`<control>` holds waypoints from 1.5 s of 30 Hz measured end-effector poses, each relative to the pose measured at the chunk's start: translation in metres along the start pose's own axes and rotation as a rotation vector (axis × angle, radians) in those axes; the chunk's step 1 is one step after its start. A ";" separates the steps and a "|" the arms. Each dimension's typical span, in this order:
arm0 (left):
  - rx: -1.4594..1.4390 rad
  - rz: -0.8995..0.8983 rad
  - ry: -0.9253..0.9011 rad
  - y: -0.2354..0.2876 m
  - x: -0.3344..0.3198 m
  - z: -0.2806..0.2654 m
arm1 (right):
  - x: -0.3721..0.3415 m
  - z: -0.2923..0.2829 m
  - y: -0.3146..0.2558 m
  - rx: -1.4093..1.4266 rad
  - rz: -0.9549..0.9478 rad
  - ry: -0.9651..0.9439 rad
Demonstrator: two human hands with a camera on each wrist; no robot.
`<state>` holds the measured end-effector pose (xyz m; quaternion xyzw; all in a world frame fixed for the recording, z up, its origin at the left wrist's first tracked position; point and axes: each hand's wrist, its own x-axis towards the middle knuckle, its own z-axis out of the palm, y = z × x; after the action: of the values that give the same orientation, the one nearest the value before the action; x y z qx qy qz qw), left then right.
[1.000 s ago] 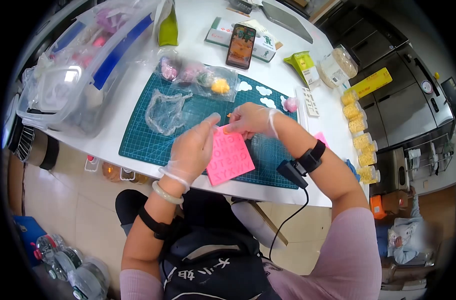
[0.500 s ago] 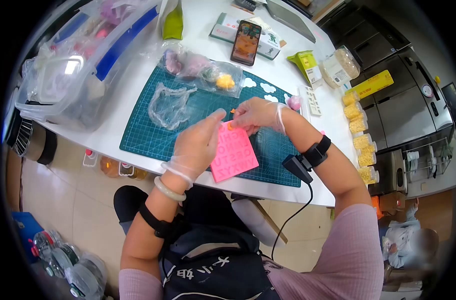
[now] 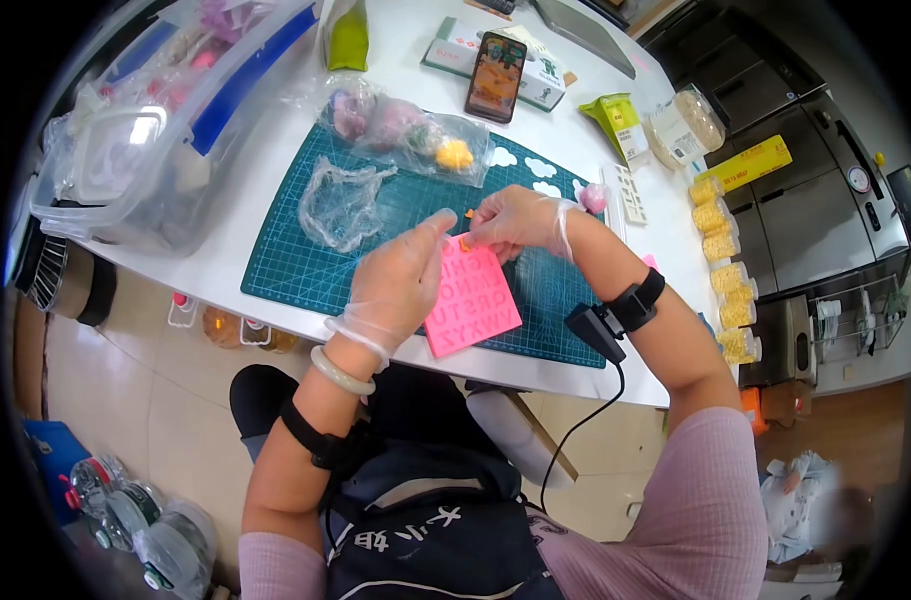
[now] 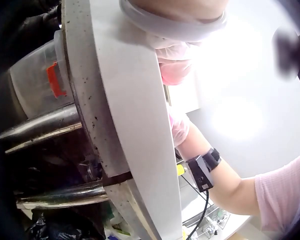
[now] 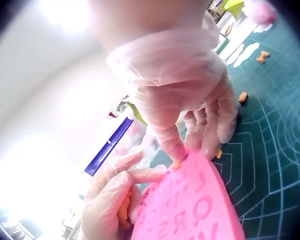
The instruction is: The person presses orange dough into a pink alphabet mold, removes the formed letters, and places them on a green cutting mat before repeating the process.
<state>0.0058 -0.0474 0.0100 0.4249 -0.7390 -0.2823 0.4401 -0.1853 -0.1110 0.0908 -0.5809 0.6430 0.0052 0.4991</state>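
Note:
A pink silicone letter mold [image 3: 473, 305] with sunken letters is tilted up between both gloved hands, over the near edge of a green cutting mat [image 3: 296, 255]. My left hand [image 3: 401, 275] grips its left side; in the right wrist view orange clay [image 5: 124, 209] shows against that hand's curled fingers. At the mold's top edge my right hand [image 3: 516, 222] pinches, thumb in front and fingers behind, with a bit of orange clay [image 5: 177, 164] under the thumb tip. Small orange pieces [image 5: 262, 57] lie on the mat beyond. Gloves and wrist hide most of the work in the left wrist view.
Bagged colored clay [image 3: 416, 138], a crumpled clear wrap [image 3: 341, 205] and white cloud cutouts [image 3: 541, 168] lie at the mat's far side. A phone [image 3: 496, 78] leans on a box behind. On the left stands a clear bin [image 3: 166, 215]; yellow-filled jars [image 3: 718, 247] line the right.
Both hands and the mold sit slightly further up and right in the head view, which has itself shifted. The right fingers still work at the mold's top edge; the left hand keeps its grip.

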 end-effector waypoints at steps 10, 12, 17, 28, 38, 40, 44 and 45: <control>0.002 -0.005 -0.009 0.000 0.001 -0.001 | 0.002 -0.001 0.001 0.009 0.010 -0.003; 0.061 0.022 -0.006 -0.002 0.000 0.000 | 0.008 0.000 0.004 -0.079 -0.019 0.005; 0.006 0.029 0.001 0.000 0.001 0.002 | 0.012 -0.006 0.005 -0.148 -0.015 -0.025; -0.013 0.085 0.071 -0.004 0.000 0.005 | 0.012 -0.002 0.008 -0.253 -0.101 -0.004; -0.022 0.069 0.053 -0.003 0.001 0.006 | 0.010 0.002 0.011 -0.328 -0.148 0.084; -0.015 0.071 0.055 -0.005 -0.001 0.005 | 0.006 -0.002 0.011 -0.157 -0.144 -0.013; -0.006 0.050 0.038 -0.004 -0.001 0.004 | 0.010 -0.001 0.009 -0.180 -0.118 -0.017; -0.002 0.044 0.033 -0.003 -0.001 0.004 | 0.010 0.001 0.008 -0.183 -0.116 -0.020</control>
<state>0.0039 -0.0480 0.0055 0.4124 -0.7405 -0.2663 0.4590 -0.1889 -0.1152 0.0792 -0.6602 0.6001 0.0407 0.4499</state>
